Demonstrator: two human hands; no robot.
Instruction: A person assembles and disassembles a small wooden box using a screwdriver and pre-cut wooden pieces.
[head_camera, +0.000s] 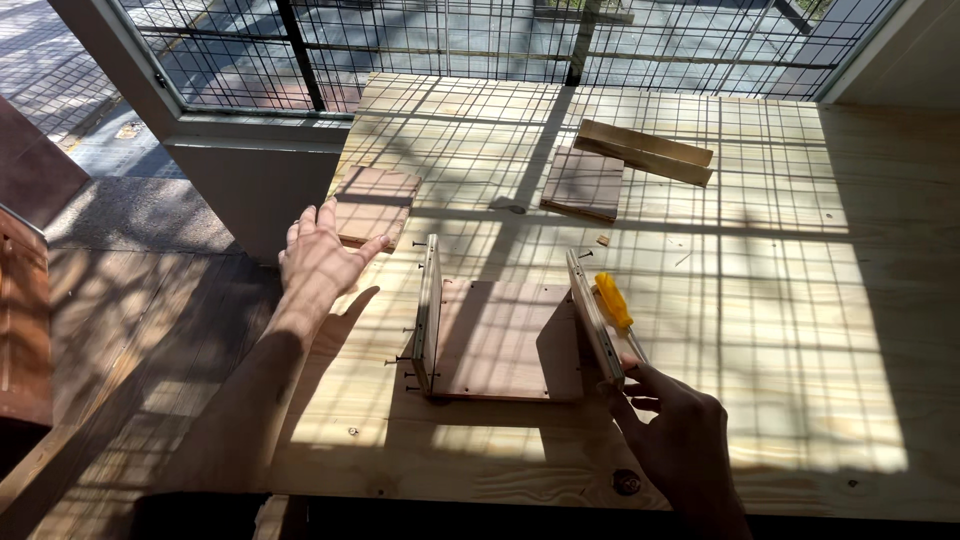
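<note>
Hard to make out under the grid shadows: a yellow-handled tool half hidden behind the right upright board of the wooden assembly mid-worktop. Right hand pinching that board's near end; left hand open, fingers spread, empty, hovering just beside a flat wood piece left of the assembly.

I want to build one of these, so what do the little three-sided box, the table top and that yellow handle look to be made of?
The box: thin, unfinished reddish-brown boards, likely plywood, with nail points showing at its left wall. The table top: pale bare softwood or plywood with visible grain and knots, unpainted. The yellow handle: smooth and bright, probably plastic; the right hand rests near it.
</note>
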